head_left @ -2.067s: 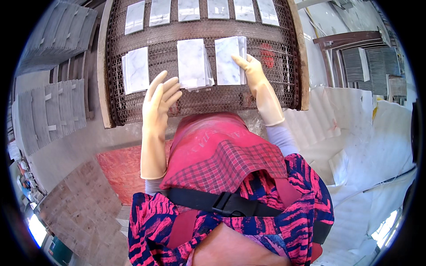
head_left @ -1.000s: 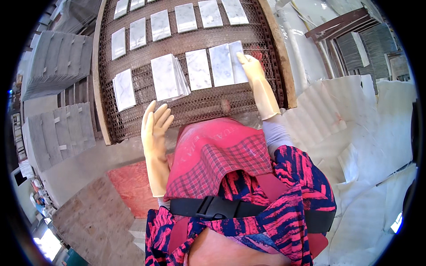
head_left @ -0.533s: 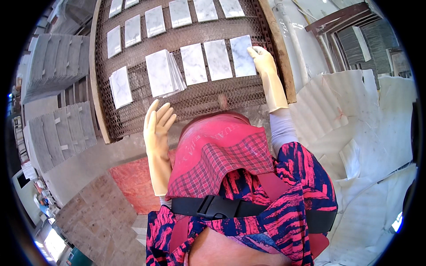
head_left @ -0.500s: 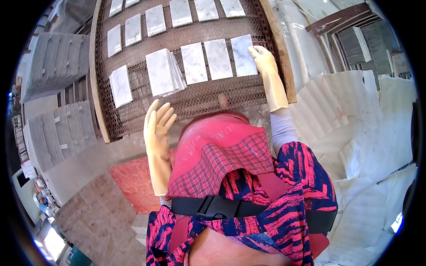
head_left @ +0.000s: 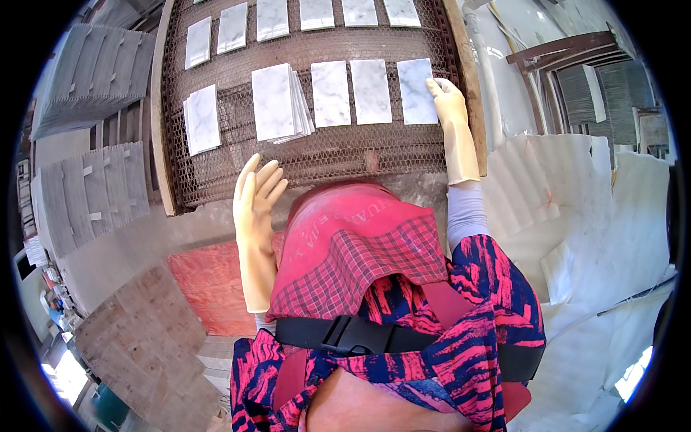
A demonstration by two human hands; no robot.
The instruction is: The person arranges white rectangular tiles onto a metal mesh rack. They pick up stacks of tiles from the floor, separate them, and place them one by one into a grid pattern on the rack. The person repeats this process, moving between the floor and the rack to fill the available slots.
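My right hand [head_left: 450, 103], in a cream rubber glove, has its bent fingertips closed on the right edge of a grey-white marble tile [head_left: 417, 92]. That tile lies flat on a brown wire-mesh bed [head_left: 345, 155]. To its left lie two single marble tiles, one [head_left: 371, 91] beside the other [head_left: 330, 93]. A fanned stack of marble tiles [head_left: 273, 104] comes after them, then a smaller stack [head_left: 204, 120] near the left rail. My left hand [head_left: 258, 191], gloved alike, hovers below the fanned stack at the bed's near side, fingers spread, holding nothing.
Another row of marble tiles [head_left: 272, 19] lies farther up the mesh. Wooden rails edge the bed, one left [head_left: 160, 129], one right [head_left: 471, 93]. Bundled grey slabs [head_left: 90, 75] stand at left. White sheeting [head_left: 590, 216] covers the right side; a reddish board [head_left: 216, 288] lies lower left.
The rightmost tile in the near row has slid slightly right, widening the gap beside it, with my right hand at its edge. The view has shifted a little; my left hand stays spread.
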